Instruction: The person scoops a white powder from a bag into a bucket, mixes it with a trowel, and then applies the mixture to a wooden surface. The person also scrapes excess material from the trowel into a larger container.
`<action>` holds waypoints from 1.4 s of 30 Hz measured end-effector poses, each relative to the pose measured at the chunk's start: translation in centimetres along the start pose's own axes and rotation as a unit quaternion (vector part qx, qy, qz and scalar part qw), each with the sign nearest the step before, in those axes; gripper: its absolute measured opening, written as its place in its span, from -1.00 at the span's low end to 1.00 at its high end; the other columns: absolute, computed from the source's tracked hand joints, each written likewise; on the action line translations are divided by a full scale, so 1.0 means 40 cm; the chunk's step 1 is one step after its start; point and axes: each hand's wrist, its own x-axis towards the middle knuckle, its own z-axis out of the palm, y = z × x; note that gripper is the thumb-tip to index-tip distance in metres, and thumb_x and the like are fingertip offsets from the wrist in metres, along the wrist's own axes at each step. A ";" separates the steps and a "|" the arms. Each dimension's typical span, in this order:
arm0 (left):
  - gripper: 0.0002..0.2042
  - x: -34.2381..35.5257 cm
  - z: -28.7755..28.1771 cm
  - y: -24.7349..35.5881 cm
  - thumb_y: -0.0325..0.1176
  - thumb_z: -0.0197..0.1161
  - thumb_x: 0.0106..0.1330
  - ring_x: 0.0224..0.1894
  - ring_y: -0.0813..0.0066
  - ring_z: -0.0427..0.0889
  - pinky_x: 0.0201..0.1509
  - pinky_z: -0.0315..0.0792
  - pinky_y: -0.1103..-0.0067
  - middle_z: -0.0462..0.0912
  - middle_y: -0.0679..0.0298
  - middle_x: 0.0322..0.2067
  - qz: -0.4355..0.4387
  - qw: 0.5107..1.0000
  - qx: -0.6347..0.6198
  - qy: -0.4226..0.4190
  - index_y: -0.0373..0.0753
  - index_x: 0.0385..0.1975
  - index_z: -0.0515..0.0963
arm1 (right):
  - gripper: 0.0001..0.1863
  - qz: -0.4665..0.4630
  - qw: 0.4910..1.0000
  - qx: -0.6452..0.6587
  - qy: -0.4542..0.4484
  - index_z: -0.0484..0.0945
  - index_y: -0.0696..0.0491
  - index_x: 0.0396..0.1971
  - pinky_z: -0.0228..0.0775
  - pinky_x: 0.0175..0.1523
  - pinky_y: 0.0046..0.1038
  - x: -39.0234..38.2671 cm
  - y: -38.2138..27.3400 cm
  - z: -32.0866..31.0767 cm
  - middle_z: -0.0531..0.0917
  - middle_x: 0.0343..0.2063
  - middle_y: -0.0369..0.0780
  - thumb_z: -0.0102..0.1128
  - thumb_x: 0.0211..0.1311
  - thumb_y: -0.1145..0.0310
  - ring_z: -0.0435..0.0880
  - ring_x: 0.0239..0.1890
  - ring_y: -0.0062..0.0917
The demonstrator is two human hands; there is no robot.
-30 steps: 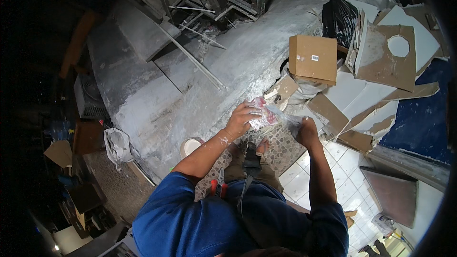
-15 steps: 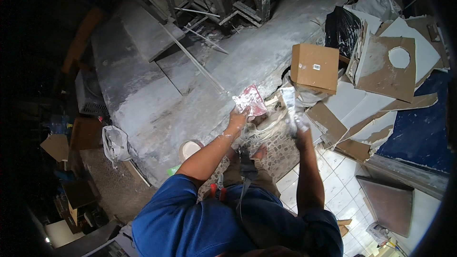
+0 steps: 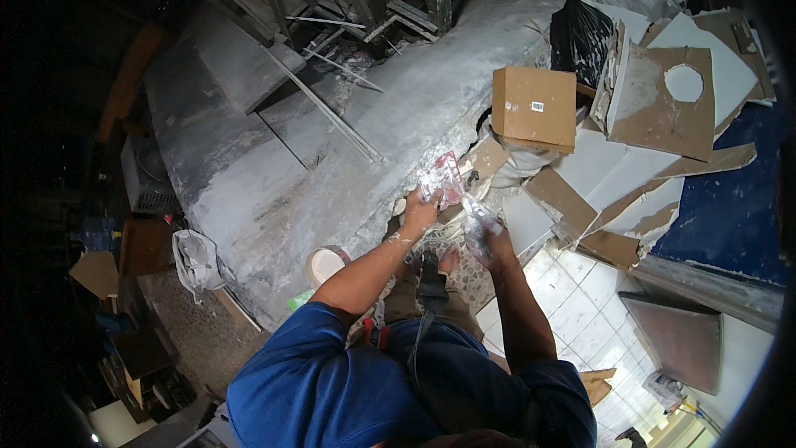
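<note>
My left hand [image 3: 419, 214] holds up a small clear plastic packet with red print [image 3: 440, 182]. My right hand [image 3: 496, 242] grips a piece of clear crumpled plastic wrap [image 3: 479, 217] just right of the packet. Both hands are raised in front of me, close together, over a patterned tile [image 3: 464, 274] near my feet. What is inside the packet is too small to tell.
A closed cardboard box [image 3: 533, 108] sits just beyond the hands. Broken boards and cardboard sheets [image 3: 655, 116] are piled at the right. A dusty grey concrete slab [image 3: 332, 158] lies to the left, with a white bucket [image 3: 322, 265] and white floor tiles [image 3: 572, 307] below.
Both hands rose from the patterned tile, lifting the packet and plastic wrap. The hands moved slightly apart, the right one now holding the wrap lower than the packet.
</note>
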 end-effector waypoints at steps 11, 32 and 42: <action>-0.73 0.038 -0.081 0.037 -0.50 0.47 -0.05 0.07 0.21 0.56 0.19 0.39 0.43 0.63 0.15 -0.04 0.332 0.932 0.109 -0.094 -0.19 -0.27 0.70 | -0.72 -0.359 0.809 -0.456 0.096 0.60 0.15 -0.11 0.48 -0.03 -0.33 -0.072 -0.132 -0.110 0.68 -0.22 -0.03 0.19 0.14 0.57 0.67 -0.13 -0.25; -0.78 -0.055 -0.090 0.047 -0.37 0.38 0.25 -0.42 0.56 0.58 -0.34 0.48 0.60 0.66 0.26 -0.42 -0.056 0.995 0.039 0.072 -0.33 -0.18 0.63 | -0.81 -0.536 0.636 -0.526 0.181 0.56 0.18 -0.25 0.48 -0.14 -0.11 0.065 -0.140 0.005 0.64 -0.38 0.01 0.15 0.08 0.56 0.60 -0.30 0.06; -0.75 -0.199 -0.280 -0.256 -0.30 0.35 0.23 -0.44 0.51 0.51 -0.37 0.41 0.46 0.64 0.26 -0.43 -0.195 0.961 -0.009 0.196 -0.36 -0.24 0.62 | -0.67 -0.042 0.411 -0.910 -0.014 0.62 0.23 -0.43 0.46 -0.19 -0.10 0.378 0.163 -0.397 0.66 -0.38 0.09 0.20 0.12 0.21 0.64 -0.32 0.03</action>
